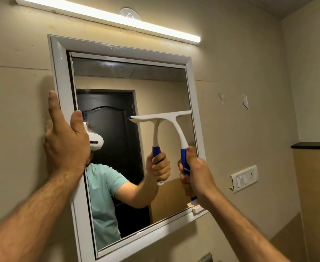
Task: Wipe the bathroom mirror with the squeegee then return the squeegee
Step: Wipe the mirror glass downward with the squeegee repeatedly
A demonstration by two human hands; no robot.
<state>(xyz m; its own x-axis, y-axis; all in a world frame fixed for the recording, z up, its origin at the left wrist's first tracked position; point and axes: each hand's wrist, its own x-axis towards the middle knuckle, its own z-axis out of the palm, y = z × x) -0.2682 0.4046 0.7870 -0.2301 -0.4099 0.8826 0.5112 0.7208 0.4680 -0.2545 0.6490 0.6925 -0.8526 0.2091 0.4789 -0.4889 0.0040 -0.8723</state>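
A white-framed bathroom mirror (159,87) hangs on the beige wall, tilted in the head view. My right hand (198,171) grips the blue handle of a white squeegee (176,127); its blade lies flat against the glass at about mid-height, toward the right side. My left hand (64,140) rests flat on the mirror's left frame, with the thumb over the inner edge and the fingers spread. The glass reflects a person in a teal shirt, the squeegee and a dark door.
A lit tube light (117,17) runs above the mirror. A white switch and socket plate (244,179) sits on the wall to the right. A dark ledge (314,145) juts out at the far right. A metal fitting (206,259) shows at the bottom edge.
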